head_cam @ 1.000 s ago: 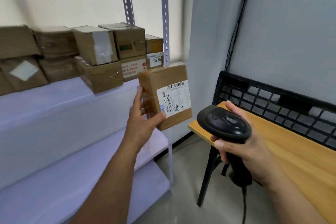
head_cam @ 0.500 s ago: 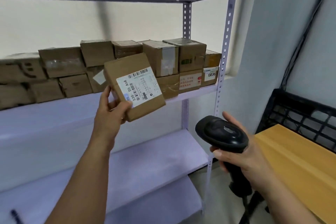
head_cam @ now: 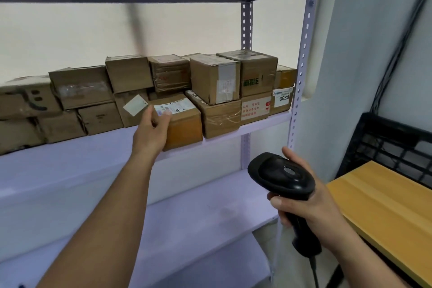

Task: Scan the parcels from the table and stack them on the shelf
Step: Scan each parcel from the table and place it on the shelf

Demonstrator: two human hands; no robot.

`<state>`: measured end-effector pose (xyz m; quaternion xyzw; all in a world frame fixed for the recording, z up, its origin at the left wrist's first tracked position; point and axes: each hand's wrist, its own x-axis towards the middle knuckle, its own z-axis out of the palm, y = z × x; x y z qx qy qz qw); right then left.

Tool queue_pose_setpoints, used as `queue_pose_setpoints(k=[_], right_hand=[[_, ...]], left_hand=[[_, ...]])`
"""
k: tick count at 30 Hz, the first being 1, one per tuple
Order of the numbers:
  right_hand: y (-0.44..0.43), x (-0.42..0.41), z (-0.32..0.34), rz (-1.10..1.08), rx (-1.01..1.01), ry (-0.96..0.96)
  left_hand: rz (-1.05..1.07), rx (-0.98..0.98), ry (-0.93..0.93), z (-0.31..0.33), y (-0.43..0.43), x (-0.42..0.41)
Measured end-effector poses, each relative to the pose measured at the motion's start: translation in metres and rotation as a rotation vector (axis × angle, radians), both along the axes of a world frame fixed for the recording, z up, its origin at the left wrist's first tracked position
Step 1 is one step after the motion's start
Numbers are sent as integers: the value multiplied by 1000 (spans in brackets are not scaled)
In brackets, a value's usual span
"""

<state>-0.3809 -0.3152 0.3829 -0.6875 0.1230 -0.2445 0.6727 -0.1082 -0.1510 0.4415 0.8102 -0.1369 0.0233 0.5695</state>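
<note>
A small brown parcel (head_cam: 184,124) with a white barcode label on top rests on the middle shelf board (head_cam: 77,159), in front of the stacked boxes. My left hand (head_cam: 153,131) grips its left end, thumb on the label. My right hand (head_cam: 304,208) holds a black handheld scanner (head_cam: 281,176) by its handle, low at the right, pointing up and left. Its cable hangs down out of view.
Several brown cardboard parcels (head_cam: 215,79) are stacked two high along the back of the shelf. A perforated upright post (head_cam: 301,61) marks the shelf's right end. A wooden table (head_cam: 383,213) and a black plastic crate (head_cam: 392,142) stand to the right. The lower shelf (head_cam: 198,222) holds nothing visible.
My left hand carried the labelled parcel from the air up to the shelf and laid it flat, label up, in front of the stack. The scanner hand stayed low at the right.
</note>
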Motion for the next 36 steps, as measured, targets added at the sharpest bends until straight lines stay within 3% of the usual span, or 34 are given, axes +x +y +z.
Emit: queue_pose_setpoints(k=[9, 18, 26, 36], right_hand=[[-11, -1, -1, -43, -14, -10], [-34, -45, -6, -89, -50, 8], [-67, -129, -10, -171, -72, -6], [-122, -284, -25, -304, -99, -1]], left_hand=[[-29, 46, -122, -25, -13, 9], [235, -16, -403, -70, -36, -79], [-113, 77, -405, -115, -104, -201], [-413, 265, -391, -127, -206, -362]])
